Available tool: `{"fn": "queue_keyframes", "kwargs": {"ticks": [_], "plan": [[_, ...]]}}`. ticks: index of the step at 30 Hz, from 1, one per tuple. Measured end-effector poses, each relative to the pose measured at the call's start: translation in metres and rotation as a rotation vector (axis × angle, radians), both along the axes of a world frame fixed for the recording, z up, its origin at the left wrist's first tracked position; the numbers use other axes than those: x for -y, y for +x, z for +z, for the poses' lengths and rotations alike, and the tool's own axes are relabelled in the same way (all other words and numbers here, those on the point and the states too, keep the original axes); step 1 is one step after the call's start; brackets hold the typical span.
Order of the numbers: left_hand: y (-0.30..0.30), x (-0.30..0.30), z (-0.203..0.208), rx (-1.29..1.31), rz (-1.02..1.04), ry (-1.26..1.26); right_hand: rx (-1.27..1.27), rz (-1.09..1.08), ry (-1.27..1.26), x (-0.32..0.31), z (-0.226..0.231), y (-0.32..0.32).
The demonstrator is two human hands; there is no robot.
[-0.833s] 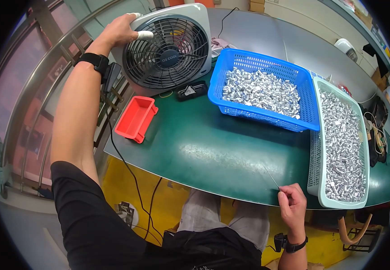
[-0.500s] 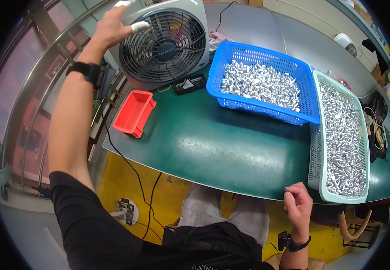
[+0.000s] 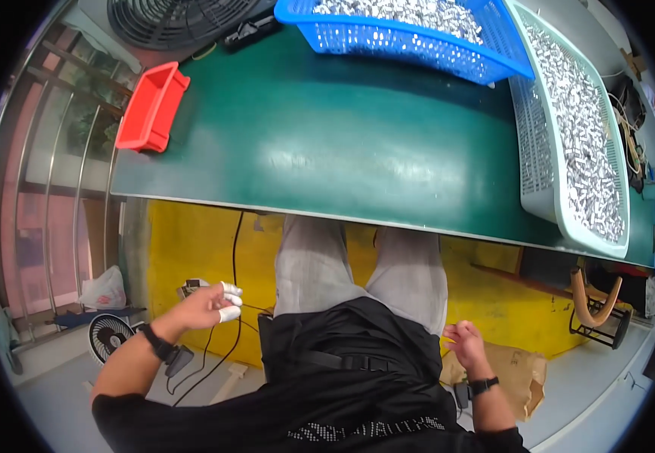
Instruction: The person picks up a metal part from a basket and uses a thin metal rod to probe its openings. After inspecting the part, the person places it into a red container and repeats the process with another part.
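My left hand (image 3: pixel 210 304) hangs below the table's front edge, left of my lap. White wraps cover some of its fingertips; thumb and fingers are apart, with nothing seen between them. My right hand (image 3: pixel 466 346) is beside my right thigh, its fingers drawn together; whatever they hold cannot be made out. Both hands are off the green tabletop (image 3: pixel 327 143). At the far side stands a blue perforated basket (image 3: pixel 410 49) of small silvery metal pieces (image 3: pixel 410 16). To its right, a pale green basket (image 3: pixel 535 143) holds more such pieces. A red bin (image 3: pixel 142 121) sits at the left.
A large fan (image 3: pixel 176 19) stands at the back left, a black case (image 3: pixel 252 32) beside it. Metal railings (image 3: pixel 52 181) run along the left. Below are a small fan (image 3: pixel 111 337), dark cables (image 3: pixel 234 302), a paper bag (image 3: pixel 520 370) and a stool with a curved tan rim (image 3: pixel 586 385).
My left hand has come down from the large fan to beside my lap. My right hand has drawn back off the table edge; its thin rod no longer shows. The view has tilted downward.
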State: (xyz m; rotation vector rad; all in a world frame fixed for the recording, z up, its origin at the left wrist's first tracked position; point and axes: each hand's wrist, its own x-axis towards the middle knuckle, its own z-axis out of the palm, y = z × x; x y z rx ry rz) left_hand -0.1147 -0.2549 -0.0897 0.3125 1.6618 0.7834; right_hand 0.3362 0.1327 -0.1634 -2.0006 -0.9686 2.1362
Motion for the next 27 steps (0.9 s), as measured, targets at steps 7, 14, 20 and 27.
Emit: {"fn": "queue_keyframes", "kwargs": {"ticks": [7,14,20,27], "plan": [[0.056,0.065,-0.142,0.416,0.367,-0.487,0.033,-0.017,-0.301,0.05,-0.084,0.028],[0.078,0.062,-0.183,0.774,0.421,-0.486,-0.165,0.565,-0.192,0.036,-0.098,0.041],[0.093,0.061,-0.193,0.613,0.46,-0.381,-0.278,0.73,0.05,0.012,-0.106,0.042],[0.077,0.046,-0.189,0.232,0.098,-0.083,-0.203,0.854,0.133,-0.012,-0.13,0.036]]}}
